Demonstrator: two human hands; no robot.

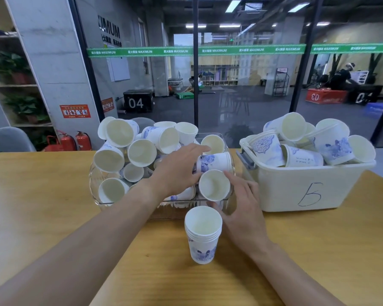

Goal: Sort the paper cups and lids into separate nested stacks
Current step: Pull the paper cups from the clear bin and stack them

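Reaching over the wooden desk, the left hand lies on the loose paper cups heaped in a clear plastic bin. Its fingers are spread and stretched forward over a lying cup with blue flower print; they press on the cups but do not close around any one. The right hand is just beside it, at the near right corner of the clear bin. Its fingers are half curled and touch the rim of a single cup that points its mouth toward the camera; whether it truly grips this cup, I cannot tell.

In front of the clear bin, near the right hand, a nested stack of cups stands upright on the desk, with several rims visible one above the other and a blue picture on the side.

To the right stands a white plastic box, also full of loose cups, with a hand-written mark like the letter "B" on its front wall.

Behind the desk is a glass wall with a green strip that repeats the word "MAXIMUM" beside Chinese characters. Large dark letters "XIMUM" are on the grey wall at left. On the floor behind the glass, a black box shows "04", a red box shows "03" mirrored, and a green one shows "01". Two red fire extinguishers stand by the pillar.
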